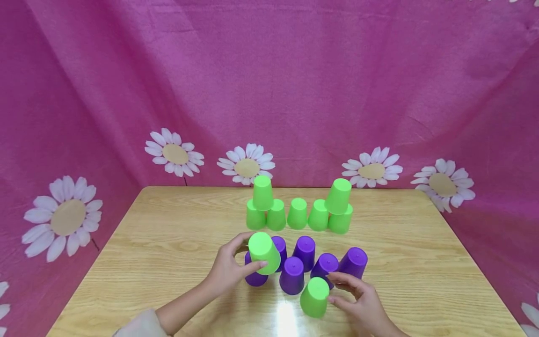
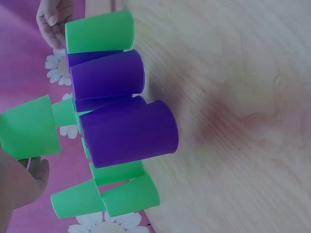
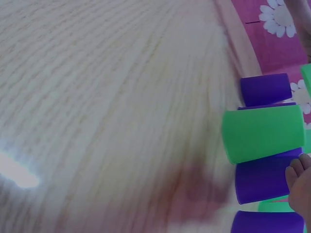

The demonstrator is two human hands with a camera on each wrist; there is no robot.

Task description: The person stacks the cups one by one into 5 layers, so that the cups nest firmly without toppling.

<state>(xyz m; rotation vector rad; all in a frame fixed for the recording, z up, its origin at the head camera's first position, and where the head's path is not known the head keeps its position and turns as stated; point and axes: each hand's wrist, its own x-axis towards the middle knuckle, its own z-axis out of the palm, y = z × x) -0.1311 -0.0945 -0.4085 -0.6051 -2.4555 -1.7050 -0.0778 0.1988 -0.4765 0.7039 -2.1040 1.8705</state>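
Honestly, your left hand (image 1: pixel 229 267) pinches a green cup (image 1: pixel 262 248); dip it and purple cups (image 1: pixel 292 278) might topple. Your right hand (image 1: pixel 363 304) sits fingers-apart.

Head view bright; white glare patch (image 1: pixel 287 319) on near part of light-brown wood-grain table (image 1: pixel 168 238). Wrist views dimmer, hazier, with soft shadows.

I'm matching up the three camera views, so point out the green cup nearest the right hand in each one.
Head: green cup, lower centre-right, left of the right hand.
Left wrist: green cup, upper left.
Right wrist: green cup, toward the right edge, about mid-height.
Shared landmark: the right hand, close by the cup in all three.
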